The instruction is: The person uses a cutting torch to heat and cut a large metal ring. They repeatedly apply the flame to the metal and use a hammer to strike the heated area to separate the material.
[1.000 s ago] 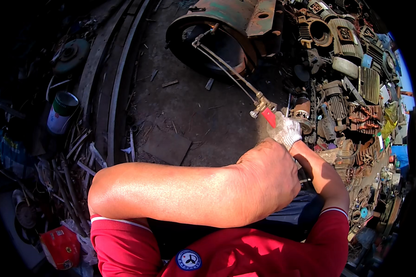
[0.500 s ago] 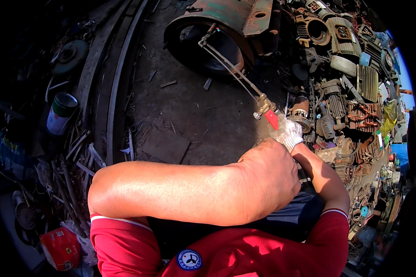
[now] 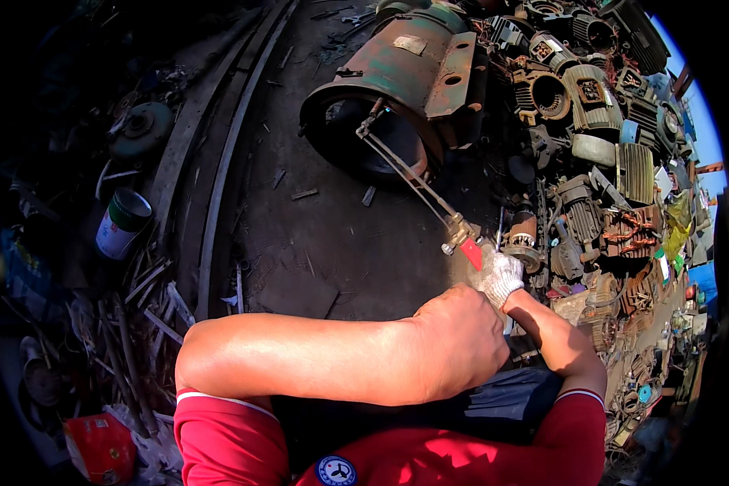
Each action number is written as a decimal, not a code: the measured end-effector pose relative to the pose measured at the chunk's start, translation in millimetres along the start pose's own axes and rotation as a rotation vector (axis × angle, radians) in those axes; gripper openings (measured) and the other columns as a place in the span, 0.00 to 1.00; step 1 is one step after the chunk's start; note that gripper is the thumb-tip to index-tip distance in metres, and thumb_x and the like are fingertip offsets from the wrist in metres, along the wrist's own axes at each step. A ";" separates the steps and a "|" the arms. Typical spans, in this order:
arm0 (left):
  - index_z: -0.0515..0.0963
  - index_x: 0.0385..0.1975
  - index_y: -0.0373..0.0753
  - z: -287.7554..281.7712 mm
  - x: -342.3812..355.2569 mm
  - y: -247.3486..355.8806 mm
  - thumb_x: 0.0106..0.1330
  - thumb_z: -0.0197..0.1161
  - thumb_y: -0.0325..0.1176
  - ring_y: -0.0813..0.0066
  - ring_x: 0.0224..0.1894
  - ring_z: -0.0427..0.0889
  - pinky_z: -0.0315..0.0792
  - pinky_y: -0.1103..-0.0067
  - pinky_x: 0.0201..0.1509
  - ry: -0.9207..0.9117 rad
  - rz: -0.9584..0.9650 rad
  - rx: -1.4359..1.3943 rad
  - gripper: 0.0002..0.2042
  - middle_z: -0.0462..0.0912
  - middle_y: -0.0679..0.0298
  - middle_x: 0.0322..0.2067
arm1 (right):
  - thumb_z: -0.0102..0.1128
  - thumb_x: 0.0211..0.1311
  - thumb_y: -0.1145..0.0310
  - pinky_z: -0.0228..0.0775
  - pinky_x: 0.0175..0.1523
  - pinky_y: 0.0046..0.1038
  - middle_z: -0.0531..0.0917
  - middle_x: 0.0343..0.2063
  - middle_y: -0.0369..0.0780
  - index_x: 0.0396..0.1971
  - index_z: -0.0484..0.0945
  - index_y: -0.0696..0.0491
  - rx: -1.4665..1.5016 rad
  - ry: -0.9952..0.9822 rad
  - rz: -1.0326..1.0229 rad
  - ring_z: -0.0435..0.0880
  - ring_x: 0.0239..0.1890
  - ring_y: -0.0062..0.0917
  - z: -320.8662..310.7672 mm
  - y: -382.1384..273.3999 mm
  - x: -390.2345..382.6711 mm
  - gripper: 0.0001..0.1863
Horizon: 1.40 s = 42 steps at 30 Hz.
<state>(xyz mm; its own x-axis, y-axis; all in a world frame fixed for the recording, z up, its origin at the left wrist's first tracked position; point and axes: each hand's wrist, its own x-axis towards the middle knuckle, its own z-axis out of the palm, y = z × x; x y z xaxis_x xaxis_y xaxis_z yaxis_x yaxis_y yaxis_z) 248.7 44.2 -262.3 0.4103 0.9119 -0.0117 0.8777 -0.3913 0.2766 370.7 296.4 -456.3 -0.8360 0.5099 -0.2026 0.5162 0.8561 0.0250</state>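
Note:
My right hand [image 3: 494, 271], in a white knitted glove, grips the brass body of a cutting torch [image 3: 413, 178] with a red lever. The torch's long twin tubes slant away to the left, and its angled head overlaps the open end of a rusty green metal cylinder [image 3: 373, 69]. I cannot tell whether the tip touches the metal. No flame shows. Bare and closed, my left hand [image 3: 466, 328] lies just in front of the gloved one, its forearm crossing my body. Its fingers curl out of sight, so what they hold is hidden.
Electric motor housings [image 3: 591, 97] and scrap parts crowd the right side. Long metal rails [image 3: 219, 186] run along the left, beside a paint can [image 3: 123, 223] and loose sticks. A red bag [image 3: 101, 448] lies at lower left. A flat plate [image 3: 296, 292] rests on the dirty floor.
The view has tilted, so the scene sits lower and more of the cylinder's far part shows. Both hands keep their closed pose, and the torch head stays at the cylinder's opening.

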 end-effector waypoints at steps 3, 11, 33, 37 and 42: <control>0.84 0.35 0.38 -0.6 -0.9 0.9 0.60 0.65 0.35 0.64 0.43 0.85 0.77 0.71 0.42 -0.008 -0.001 -0.001 0.09 0.86 0.61 0.36 | 0.59 0.63 0.55 0.79 0.41 0.50 0.86 0.29 0.53 0.39 0.78 0.55 -0.005 -0.003 -0.009 0.87 0.34 0.53 -1.5 -0.3 1.4 0.17; 0.84 0.36 0.38 7.3 -2.5 3.0 0.60 0.64 0.36 0.64 0.43 0.85 0.76 0.70 0.42 0.044 0.008 -0.001 0.10 0.86 0.62 0.36 | 0.59 0.63 0.54 0.78 0.40 0.51 0.86 0.30 0.54 0.40 0.78 0.55 -0.013 -0.002 -0.017 0.87 0.35 0.53 1.8 -3.1 6.1 0.18; 0.84 0.35 0.36 3.0 -4.2 -1.1 0.57 0.65 0.35 0.63 0.43 0.85 0.76 0.71 0.42 0.030 0.029 -0.030 0.11 0.85 0.60 0.34 | 0.60 0.63 0.56 0.78 0.39 0.49 0.86 0.28 0.53 0.37 0.78 0.56 0.013 0.066 -0.070 0.87 0.32 0.51 -5.5 -12.8 9.2 0.16; 0.84 0.35 0.36 4.5 -2.0 -2.0 0.57 0.65 0.35 0.63 0.43 0.85 0.76 0.71 0.42 0.017 0.026 -0.033 0.11 0.85 0.60 0.34 | 0.60 0.64 0.56 0.78 0.39 0.49 0.86 0.28 0.53 0.37 0.78 0.56 0.017 0.044 -0.049 0.87 0.33 0.51 -7.8 -15.2 10.0 0.17; 0.84 0.35 0.36 6.5 -0.7 -3.5 0.57 0.65 0.35 0.63 0.42 0.85 0.76 0.71 0.42 0.006 0.021 -0.047 0.11 0.85 0.60 0.34 | 0.59 0.64 0.55 0.79 0.40 0.49 0.86 0.28 0.54 0.38 0.77 0.57 0.016 0.022 -0.031 0.87 0.33 0.52 -7.1 -14.2 8.8 0.17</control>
<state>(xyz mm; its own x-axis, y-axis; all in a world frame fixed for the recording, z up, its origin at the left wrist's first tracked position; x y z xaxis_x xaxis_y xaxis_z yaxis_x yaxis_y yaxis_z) 247.0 44.1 -269.5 0.4266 0.9045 0.0005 0.8563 -0.4040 0.3216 354.7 289.3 -451.6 -0.8554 0.4849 -0.1818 0.4926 0.8702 0.0031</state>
